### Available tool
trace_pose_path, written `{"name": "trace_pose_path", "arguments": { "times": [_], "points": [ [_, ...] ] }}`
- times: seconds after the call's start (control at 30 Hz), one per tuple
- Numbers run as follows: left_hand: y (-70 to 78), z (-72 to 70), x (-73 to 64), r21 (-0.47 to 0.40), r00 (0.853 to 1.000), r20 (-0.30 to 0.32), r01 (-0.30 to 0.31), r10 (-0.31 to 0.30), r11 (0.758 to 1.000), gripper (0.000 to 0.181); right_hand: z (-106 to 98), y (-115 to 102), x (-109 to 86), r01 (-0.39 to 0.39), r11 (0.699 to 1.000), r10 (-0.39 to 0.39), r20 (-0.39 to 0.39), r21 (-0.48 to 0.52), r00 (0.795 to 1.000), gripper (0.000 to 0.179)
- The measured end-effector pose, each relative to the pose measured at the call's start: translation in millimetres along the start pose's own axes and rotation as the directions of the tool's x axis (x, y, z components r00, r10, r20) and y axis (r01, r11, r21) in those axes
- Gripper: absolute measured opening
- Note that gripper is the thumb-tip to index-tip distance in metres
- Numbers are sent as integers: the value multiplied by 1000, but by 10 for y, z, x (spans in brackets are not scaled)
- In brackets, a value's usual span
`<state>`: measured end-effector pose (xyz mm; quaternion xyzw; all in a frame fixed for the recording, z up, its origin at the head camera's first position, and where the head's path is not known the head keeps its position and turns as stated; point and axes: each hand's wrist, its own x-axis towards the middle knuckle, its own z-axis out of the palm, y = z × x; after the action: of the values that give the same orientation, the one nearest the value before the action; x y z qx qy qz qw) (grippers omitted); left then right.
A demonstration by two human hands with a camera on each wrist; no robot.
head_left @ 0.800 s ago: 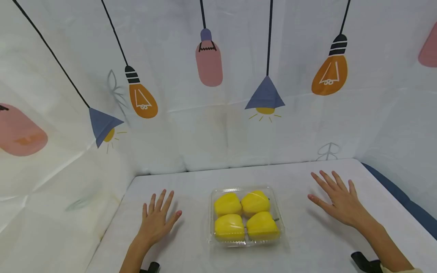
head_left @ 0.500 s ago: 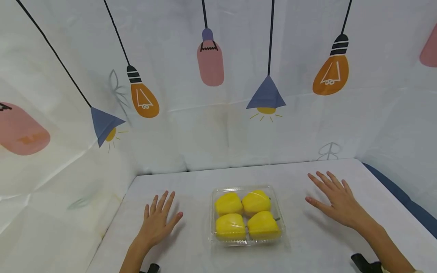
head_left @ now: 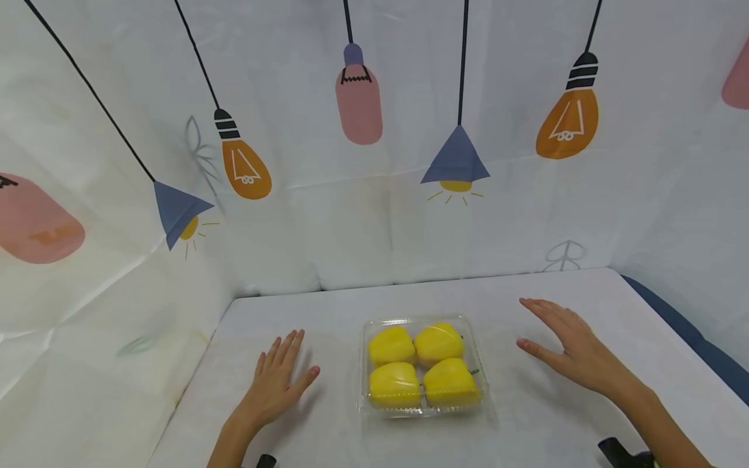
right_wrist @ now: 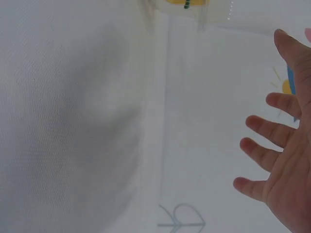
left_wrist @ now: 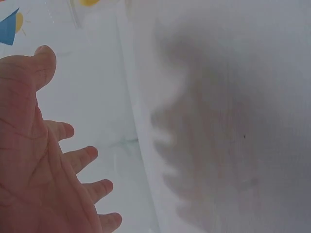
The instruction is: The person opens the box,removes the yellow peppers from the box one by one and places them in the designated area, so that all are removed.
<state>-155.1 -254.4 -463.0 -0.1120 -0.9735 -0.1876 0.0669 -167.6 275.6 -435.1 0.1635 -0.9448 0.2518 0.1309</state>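
In the head view a clear plastic box (head_left: 422, 411) sits mid-table, with several yellow bell peppers (head_left: 450, 382) inside in two rows. One pepper's green stem pokes toward the right wall. My left hand (head_left: 275, 385) hovers over the table to the left of the box, fingers extended and thumb pointing at it. To the right of the box my right hand (head_left: 576, 351) is held in the air, its fingers straight and palm turned inward. Both hands are apart from the box and hold nothing. Each wrist view shows a bare palm, and the box's edge (right_wrist: 182, 10) shows at the top.
A white table (head_left: 328, 312) carries the box. White cloth walls (head_left: 351, 240) printed with hanging lamps and bulbs rise behind it and on both sides. Dark blue fabric (head_left: 690, 335) shows beyond the table's right edge.
Both hands have moved slightly inward toward the box. The right hand has rotated so its spread fingers now overlap edge-on, and the left fingers have drawn closer together. The box has stayed put.
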Motion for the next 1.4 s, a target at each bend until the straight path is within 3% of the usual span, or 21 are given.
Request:
{"name": "trace_pose_path", "arguments": {
  "times": [0.3,0.53,0.7,1.03,1.23,1.4],
  "points": [
    [101,11,-5,-41,1000,10,-12,12,999,77,10,-107,-3,6,1000,-6,3,13,1000,77],
    [184,23,1,-120,996,84,25,-15,993,79,51,-182,-43,-2,1000,1,80,3,997,71],
    [228,22,16,-180,988,154,62,-34,982,81,79,-236,-65,43,999,-43,87,-7,995,67],
    [293,27,-17,-268,979,198,92,-38,959,81,112,-353,-74,44,999,-41,129,-18,991,71],
    [366,-2,-23,-313,968,250,93,-13,945,79,136,-431,-98,17,1000,-14,185,-15,983,72],
    [411,-24,-30,-341,958,285,72,30,937,75,150,-451,-115,36,999,-35,199,1,979,74]
  ]
}}
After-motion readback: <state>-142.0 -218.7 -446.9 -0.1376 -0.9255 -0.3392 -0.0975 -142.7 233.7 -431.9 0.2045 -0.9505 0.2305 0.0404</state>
